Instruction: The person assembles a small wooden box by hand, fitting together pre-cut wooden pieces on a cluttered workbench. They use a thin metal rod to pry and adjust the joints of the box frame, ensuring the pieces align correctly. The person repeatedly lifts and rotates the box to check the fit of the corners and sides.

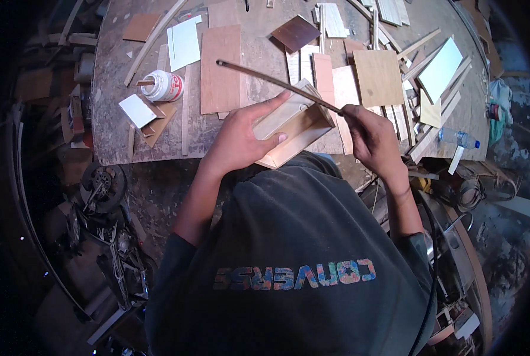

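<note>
My left hand point(235, 139) grips a small open wooden box point(297, 133), thumb inside its near wall and fingers along the outside. The box is long, pale and tilted, close to my body at the table's front edge. In my right hand point(372, 136) is a long, thin, dark strip point(259, 76), held at one end with the fingers closed round it. It slants up to the left across the box's far right end, and its free end reaches past my left hand. Whether the strip touches the box I cannot tell.
On the worn table point(113, 127) lie a white jar point(170, 86) with red print, a small white-topped piece point(135, 113), a reddish board point(220, 71), a tan board point(376, 77) and several wood strips. A plastic bottle point(458, 139) lies at the right edge.
</note>
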Motion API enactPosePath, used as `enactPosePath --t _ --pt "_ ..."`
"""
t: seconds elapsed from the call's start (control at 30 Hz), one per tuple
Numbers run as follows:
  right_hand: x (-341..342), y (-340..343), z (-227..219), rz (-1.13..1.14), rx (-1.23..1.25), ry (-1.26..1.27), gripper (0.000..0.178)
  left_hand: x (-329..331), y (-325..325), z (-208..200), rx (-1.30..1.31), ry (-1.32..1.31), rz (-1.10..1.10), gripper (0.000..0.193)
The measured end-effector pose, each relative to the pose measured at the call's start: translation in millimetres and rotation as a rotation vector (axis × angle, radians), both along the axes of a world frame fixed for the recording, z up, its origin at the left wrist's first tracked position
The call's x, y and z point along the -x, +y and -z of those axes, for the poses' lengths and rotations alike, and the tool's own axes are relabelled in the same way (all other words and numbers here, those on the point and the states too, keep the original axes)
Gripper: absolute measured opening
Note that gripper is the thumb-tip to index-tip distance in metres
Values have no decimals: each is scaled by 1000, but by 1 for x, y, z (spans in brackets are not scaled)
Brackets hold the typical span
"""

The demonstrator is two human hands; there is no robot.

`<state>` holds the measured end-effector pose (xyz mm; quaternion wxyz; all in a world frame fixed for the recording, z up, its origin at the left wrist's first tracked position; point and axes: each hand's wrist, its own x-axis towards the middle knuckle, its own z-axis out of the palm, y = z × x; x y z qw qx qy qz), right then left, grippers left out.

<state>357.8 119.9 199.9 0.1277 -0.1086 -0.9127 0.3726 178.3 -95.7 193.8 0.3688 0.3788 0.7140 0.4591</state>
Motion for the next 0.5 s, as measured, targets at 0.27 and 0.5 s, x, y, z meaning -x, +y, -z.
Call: enactPosePath --t 0.27,0.5 --pt "1 -2 -5 -83 -60 -95 26 5 -9 -3 119 195 53 61" --pt "0 -8 -8 -81 -62 -153 28 -4 -3 -13 222 213 -8 63"
